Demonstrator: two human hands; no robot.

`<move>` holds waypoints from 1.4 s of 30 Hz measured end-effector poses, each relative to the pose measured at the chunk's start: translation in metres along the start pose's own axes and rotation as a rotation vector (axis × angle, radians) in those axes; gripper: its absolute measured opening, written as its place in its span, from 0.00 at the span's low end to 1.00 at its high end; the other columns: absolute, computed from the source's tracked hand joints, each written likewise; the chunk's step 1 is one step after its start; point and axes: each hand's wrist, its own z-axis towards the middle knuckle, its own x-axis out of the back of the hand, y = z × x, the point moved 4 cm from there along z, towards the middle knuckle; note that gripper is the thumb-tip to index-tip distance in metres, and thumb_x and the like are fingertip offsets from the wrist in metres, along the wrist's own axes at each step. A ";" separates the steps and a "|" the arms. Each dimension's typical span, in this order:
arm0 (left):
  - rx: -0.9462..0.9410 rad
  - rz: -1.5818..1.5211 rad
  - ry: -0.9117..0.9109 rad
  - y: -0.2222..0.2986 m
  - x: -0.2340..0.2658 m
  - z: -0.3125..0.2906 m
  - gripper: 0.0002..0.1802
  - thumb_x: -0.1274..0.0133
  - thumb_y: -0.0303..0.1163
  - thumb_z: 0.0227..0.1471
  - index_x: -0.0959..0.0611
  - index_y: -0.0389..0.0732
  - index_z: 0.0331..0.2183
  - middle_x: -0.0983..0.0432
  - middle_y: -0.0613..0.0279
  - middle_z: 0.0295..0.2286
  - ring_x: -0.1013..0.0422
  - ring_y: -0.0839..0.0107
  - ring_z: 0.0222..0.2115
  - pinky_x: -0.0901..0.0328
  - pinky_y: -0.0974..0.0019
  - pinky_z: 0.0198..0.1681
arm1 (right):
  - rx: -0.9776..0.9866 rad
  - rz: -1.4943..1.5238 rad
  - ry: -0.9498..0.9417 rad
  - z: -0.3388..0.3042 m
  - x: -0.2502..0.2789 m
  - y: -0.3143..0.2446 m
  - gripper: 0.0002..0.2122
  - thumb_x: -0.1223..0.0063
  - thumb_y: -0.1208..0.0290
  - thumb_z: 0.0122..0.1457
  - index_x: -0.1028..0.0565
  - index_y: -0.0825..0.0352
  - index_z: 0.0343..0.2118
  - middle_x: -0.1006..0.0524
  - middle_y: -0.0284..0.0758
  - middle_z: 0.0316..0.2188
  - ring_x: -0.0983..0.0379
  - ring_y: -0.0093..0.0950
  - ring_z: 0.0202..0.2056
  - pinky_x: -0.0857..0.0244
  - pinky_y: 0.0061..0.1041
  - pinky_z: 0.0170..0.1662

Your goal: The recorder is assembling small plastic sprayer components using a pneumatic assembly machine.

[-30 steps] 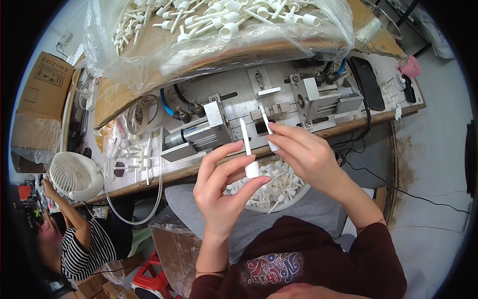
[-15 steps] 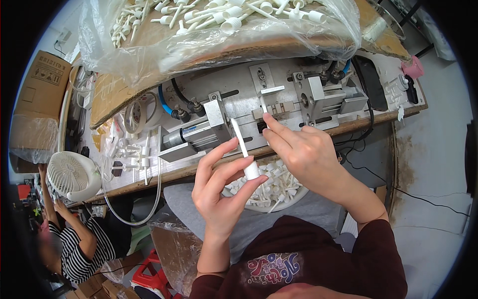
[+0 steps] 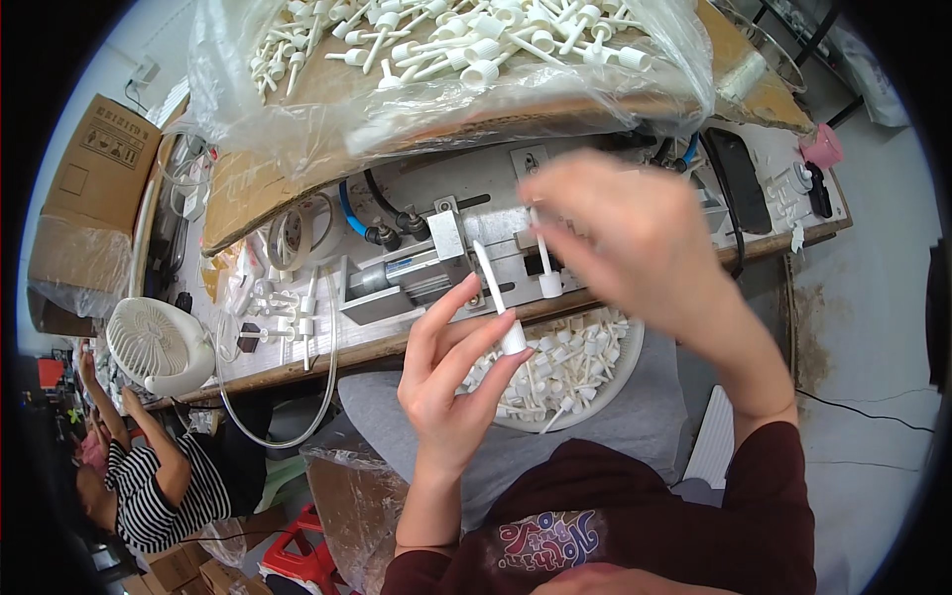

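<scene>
My left hand (image 3: 446, 382) pinches the ribbed cap of a white cap with a long stem (image 3: 513, 340) between thumb and fingers, the stem pointing up and away. A second white stemmed cap (image 3: 549, 284) lies at the metal clamping fixture (image 3: 451, 238) on the bench, its cap end toward me. Over the right part of that fixture is my right hand (image 3: 630, 223). It is smeared by motion, its fingers curled near the second piece's stem; whether they grip anything is unclear. It hides most of the fixture's right side.
A tub (image 3: 625, 382) of white pieces sits at my lap below the bench edge. Beyond the fixture, a plastic-lined cardboard tray (image 3: 416, 129) holds many stemmed caps. A white fan (image 3: 159, 347) stands left, a black phone (image 3: 739, 178) right. Another person (image 3: 169, 486) works at far left.
My right hand has lifted from the fixture and moved away and to the right, uncovering the second stemmed cap. My left hand still holds its piece. The view has shifted slightly.
</scene>
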 end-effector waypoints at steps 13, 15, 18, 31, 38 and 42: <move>-0.212 0.488 -0.091 -0.005 -0.053 0.013 0.14 0.34 0.26 0.42 0.14 0.37 0.36 0.19 0.59 0.45 0.22 0.68 0.29 0.29 0.69 0.31 | 0.158 -0.326 -0.524 0.152 -0.039 0.061 0.12 0.42 0.74 0.53 0.27 0.68 0.41 0.21 0.46 0.33 0.23 0.45 0.40 0.30 0.41 0.42; -0.235 0.538 -0.139 -0.004 -0.058 0.013 0.14 0.34 0.28 0.43 0.14 0.37 0.35 0.20 0.60 0.46 0.23 0.69 0.26 0.30 0.69 0.29 | 0.138 -0.326 -0.526 0.152 -0.040 0.063 0.14 0.43 0.74 0.53 0.28 0.67 0.42 0.21 0.46 0.33 0.23 0.45 0.40 0.30 0.41 0.42; -0.247 0.587 -0.162 -0.004 -0.059 0.019 0.14 0.34 0.29 0.43 0.14 0.38 0.35 0.20 0.60 0.46 0.24 0.69 0.23 0.30 0.69 0.28 | 0.206 -0.258 -0.402 0.141 -0.023 0.059 0.10 0.44 0.74 0.52 0.25 0.68 0.38 0.21 0.46 0.32 0.23 0.45 0.39 0.30 0.41 0.42; -0.213 0.571 -0.151 -0.009 -0.061 0.023 0.14 0.33 0.31 0.42 0.13 0.42 0.35 0.19 0.66 0.46 0.27 0.71 0.18 0.31 0.71 0.24 | -0.029 0.130 -0.098 0.140 0.014 0.100 0.10 0.37 0.70 0.49 0.22 0.71 0.31 0.20 0.44 0.26 0.23 0.37 0.30 0.30 0.33 0.36; -0.207 0.562 -0.157 -0.009 -0.060 0.023 0.14 0.33 0.31 0.42 0.13 0.42 0.35 0.20 0.66 0.46 0.26 0.70 0.18 0.31 0.70 0.25 | -0.480 0.552 -0.081 0.143 0.020 0.133 0.12 0.37 0.68 0.57 0.21 0.74 0.31 0.21 0.38 0.22 0.24 0.24 0.24 0.30 0.22 0.30; -0.198 0.544 -0.172 -0.009 -0.059 0.023 0.13 0.34 0.31 0.43 0.13 0.42 0.35 0.20 0.66 0.46 0.26 0.69 0.18 0.31 0.69 0.25 | -0.505 0.763 0.028 0.135 0.021 0.150 0.13 0.37 0.67 0.58 0.21 0.76 0.32 0.21 0.38 0.23 0.23 0.26 0.25 0.27 0.23 0.32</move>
